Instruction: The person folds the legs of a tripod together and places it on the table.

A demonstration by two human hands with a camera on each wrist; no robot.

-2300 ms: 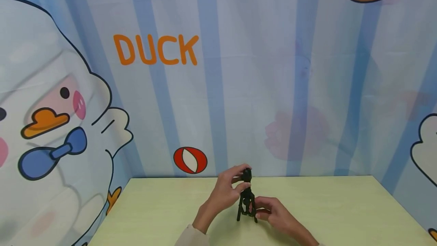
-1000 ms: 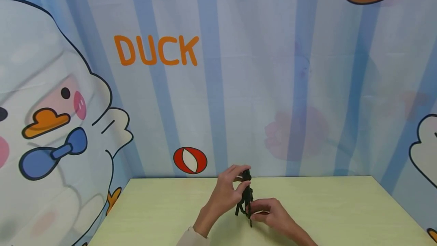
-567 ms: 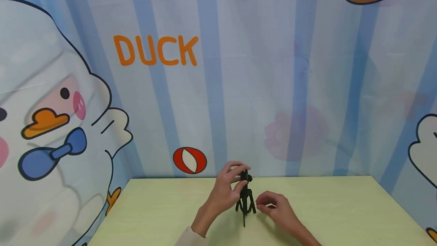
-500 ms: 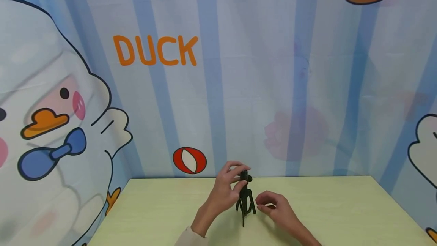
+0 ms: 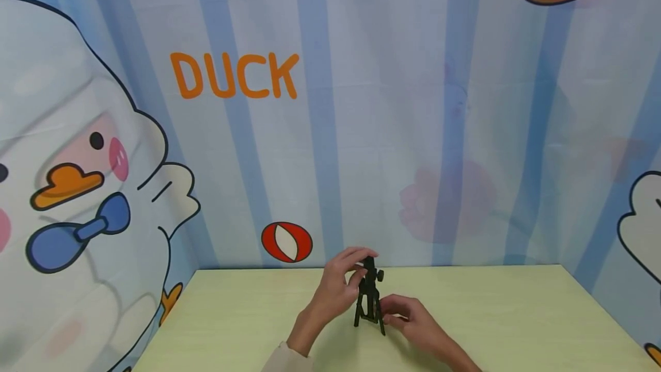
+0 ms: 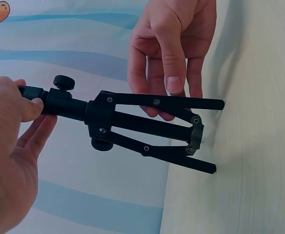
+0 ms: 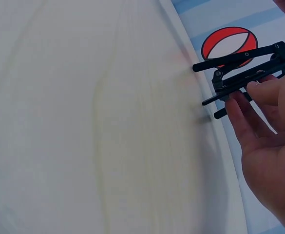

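Observation:
A small black mini tripod (image 5: 369,287) is held upright over the table, its legs partly spread. My left hand (image 5: 335,289) grips its top between thumb and fingers. In the left wrist view the tripod (image 6: 152,127) shows a round knob (image 6: 64,82), its centre column and hinged legs with braces. My right hand (image 5: 415,320) is at the lower part, on the right side. In the right wrist view my right hand (image 7: 274,161) pinches one leg with thumb and fingers. The leg tips are close to the tabletop; whether they touch it I cannot tell.
The pale yellow table (image 5: 232,314) extends to both sides and ends at a hanging cloth (image 5: 382,131) behind. Printed on the cloth are a duck (image 5: 150,200), orange letters and a red-and-white ball (image 5: 287,242).
The tripod has turned in my left hand, bringing a different leg to the right. My right hand, apart from it half a second ago, has moved in and now pinches a leg.

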